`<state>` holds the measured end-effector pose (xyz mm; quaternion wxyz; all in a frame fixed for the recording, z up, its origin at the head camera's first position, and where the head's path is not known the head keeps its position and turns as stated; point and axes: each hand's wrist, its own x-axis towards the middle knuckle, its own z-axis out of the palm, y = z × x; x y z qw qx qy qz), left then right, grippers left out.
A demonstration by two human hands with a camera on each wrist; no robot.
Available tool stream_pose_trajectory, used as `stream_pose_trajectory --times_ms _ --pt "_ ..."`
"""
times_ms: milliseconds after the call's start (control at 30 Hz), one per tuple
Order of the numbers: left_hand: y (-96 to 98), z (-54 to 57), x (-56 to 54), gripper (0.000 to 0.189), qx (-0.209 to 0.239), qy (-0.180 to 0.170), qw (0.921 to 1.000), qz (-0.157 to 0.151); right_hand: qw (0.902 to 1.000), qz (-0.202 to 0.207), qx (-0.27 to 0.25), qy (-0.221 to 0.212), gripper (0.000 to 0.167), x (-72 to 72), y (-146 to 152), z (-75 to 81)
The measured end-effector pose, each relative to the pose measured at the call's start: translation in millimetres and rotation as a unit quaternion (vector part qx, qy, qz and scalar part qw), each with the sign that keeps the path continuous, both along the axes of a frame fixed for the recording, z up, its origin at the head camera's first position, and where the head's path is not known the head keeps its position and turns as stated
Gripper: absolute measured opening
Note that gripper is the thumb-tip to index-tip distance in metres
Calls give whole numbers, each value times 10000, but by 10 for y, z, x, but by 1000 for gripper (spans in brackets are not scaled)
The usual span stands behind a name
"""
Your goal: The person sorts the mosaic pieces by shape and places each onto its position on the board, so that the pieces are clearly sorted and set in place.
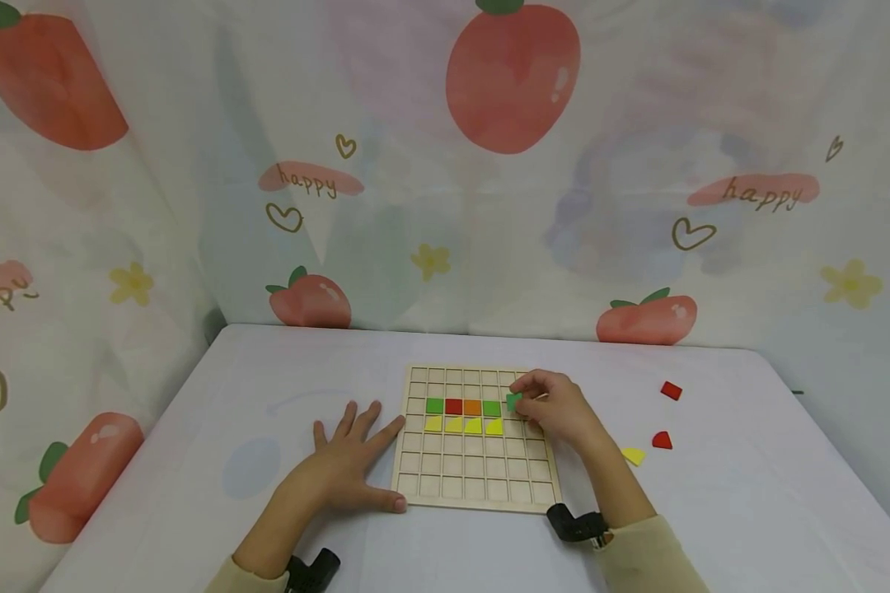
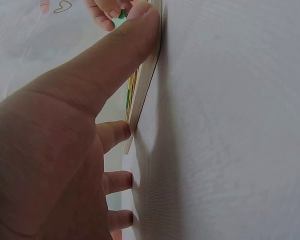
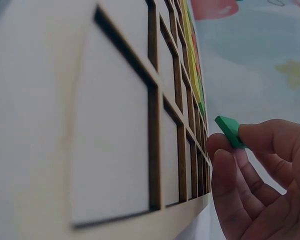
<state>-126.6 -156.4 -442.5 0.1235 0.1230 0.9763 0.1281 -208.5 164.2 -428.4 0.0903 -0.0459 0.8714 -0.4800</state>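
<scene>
A wooden grid board [image 1: 452,485] lies on the table. One of its rows holds a green, a red, an orange and another green tile [image 1: 492,408]; the row nearer the person has several yellow pieces [image 1: 473,426]. My right hand [image 1: 559,409] pinches a green tile [image 3: 230,131] between thumb and fingers, over the right part of the board. My left hand [image 1: 344,471] is spread out at the board's left side, with the thumb and index finger at its edge, as the left wrist view shows too.
To the right of the board lie a red tile [image 1: 671,390], a red piece with a rounded side [image 1: 662,441] and a yellow piece [image 1: 634,455] beside the right forearm. A printed cloth wall [image 1: 489,247] rises behind the white table [image 1: 756,494].
</scene>
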Motion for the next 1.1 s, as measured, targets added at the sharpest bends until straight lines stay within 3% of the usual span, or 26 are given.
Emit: stream_pose_trajectory --times_ms 433,733,1100 --pt "-16 -49 -21 115 -73 3 10000 1 9994 -39 302 150 20 11 -51 -15" --pt "-17 -31 -22 114 -2 29 10000 -70 9941 -40 968 495 16 2 -94 6" --pt "-21 -43 -30 115 -3 21 10000 -27 9917 -41 1247 299 16 -5 -80 4"
